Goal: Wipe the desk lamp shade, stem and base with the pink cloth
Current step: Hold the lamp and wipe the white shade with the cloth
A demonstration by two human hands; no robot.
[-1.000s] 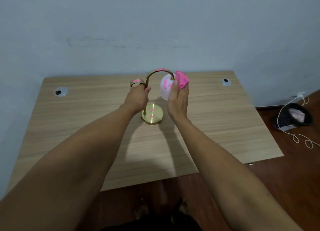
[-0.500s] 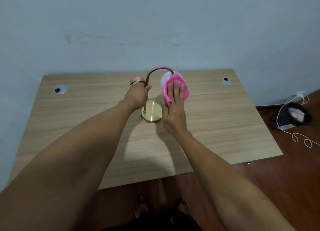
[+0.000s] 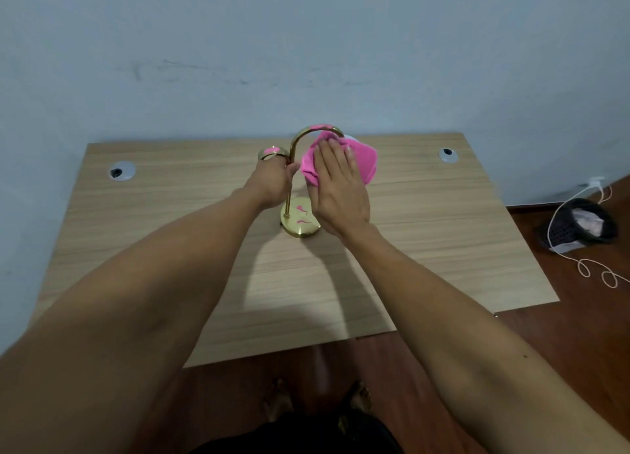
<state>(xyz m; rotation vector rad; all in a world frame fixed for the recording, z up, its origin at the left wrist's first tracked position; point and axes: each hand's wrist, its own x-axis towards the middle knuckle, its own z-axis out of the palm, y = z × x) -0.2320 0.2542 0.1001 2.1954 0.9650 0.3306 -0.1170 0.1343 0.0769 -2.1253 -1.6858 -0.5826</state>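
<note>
Pressing the pink cloth [image 3: 366, 162] flat against the lamp shade [image 3: 351, 137], the right hand [image 3: 341, 189] has its fingers [image 3: 335, 157] extended and spread over the fabric, not curled around it; the shade is almost wholly hidden beneath, only a white sliver showing at 12 o'clock of the cloth. Left hand [image 3: 272, 184] is closed around the brass stem [image 3: 289, 194], steadying it at 9 o'clock of the shade. Round brass base [image 3: 300, 223] sits on the worktop [image 3: 170, 215] at 6 o'clock of the shade, with pink marks on it; similar marks show on the stem's arch. Judgement: shade wipe in progress, stem and base not yet done. Risk: cloth is held by palm pressure only, so a fast stroke could let it slip off; sideways push on the overhanging shade could tip the lamp if the left hand's hold loosens.
</note>
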